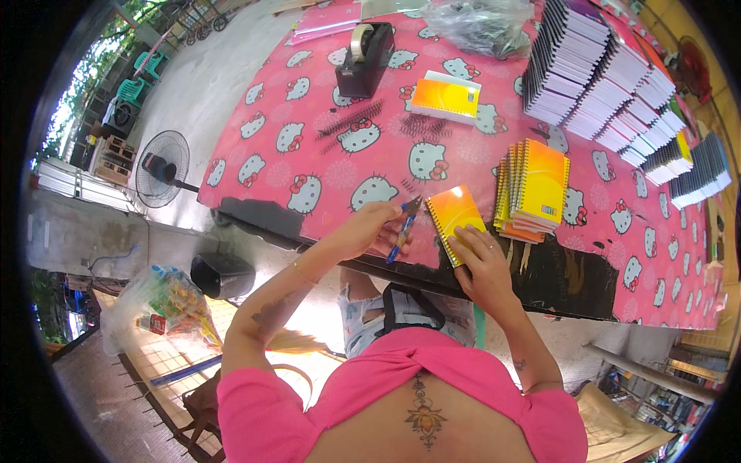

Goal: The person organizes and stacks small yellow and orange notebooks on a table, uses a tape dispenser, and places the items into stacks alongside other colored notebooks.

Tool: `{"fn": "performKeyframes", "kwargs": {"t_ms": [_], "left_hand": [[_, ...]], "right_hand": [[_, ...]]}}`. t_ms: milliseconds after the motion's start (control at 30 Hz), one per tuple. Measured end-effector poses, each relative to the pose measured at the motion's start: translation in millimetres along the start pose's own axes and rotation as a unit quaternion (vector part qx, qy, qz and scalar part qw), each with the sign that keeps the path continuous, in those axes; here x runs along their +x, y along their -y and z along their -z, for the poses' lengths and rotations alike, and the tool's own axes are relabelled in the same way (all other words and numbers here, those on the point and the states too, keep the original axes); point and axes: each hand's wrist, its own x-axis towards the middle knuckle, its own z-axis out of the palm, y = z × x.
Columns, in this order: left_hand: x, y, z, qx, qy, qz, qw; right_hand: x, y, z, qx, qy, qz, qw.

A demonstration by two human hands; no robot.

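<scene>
My left hand (377,229) is closed around the blue handles of a pair of pliers (407,228), whose dark jaws point away from me, beside the notebook's bound edge. A small spiral notebook (454,207) with a yellow and orange cover lies tilted near the table's front edge. My right hand (485,262) grips its lower right part, fingers across the cover. To its right rises a stack of similar spiral notebooks (540,181). Farther back are a pile of yellow-covered pads (445,99) and loose black binding coils (351,125).
A black tape dispenser (365,65) stands at the back of the pink patterned table (471,150). Tall stacks of bound notebooks (567,62) fill the back right, near a clear plastic bag (482,27). Left of the table are a fan (162,168) and a black bin (222,274).
</scene>
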Motion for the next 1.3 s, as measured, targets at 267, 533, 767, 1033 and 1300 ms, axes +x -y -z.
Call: {"fn": "performKeyframes", "kwargs": {"t_ms": [267, 533, 767, 1033, 1300], "left_hand": [[3.7, -1.2, 3.1, 0.027, -0.007, 0.02, 0.999], [-13.1, 2.3, -32.5, 0.711, -0.19, -0.231, 0.636], [-18.1, -17.8, 25.7, 0.76, -0.291, -0.225, 0.535], [74.5, -40.6, 14.1, 0.689, -0.152, -0.439, 0.556], [93.2, -94.1, -56.6, 0.478, -0.218, -0.548, 0.651]], "right_hand": [[-0.3, 1.0, 0.8, 0.004, -0.001, -0.004, 1.0], [-0.9, -0.5, 0.6, 0.002, -0.003, 0.0, 1.0], [-1.4, -0.8, -3.6, 0.014, -0.019, -0.002, 1.0], [-9.0, 11.7, 29.3, 0.192, -0.154, -0.098, 0.964], [-0.4, 13.6, 92.9, -0.018, -0.351, -0.031, 0.936]]}}
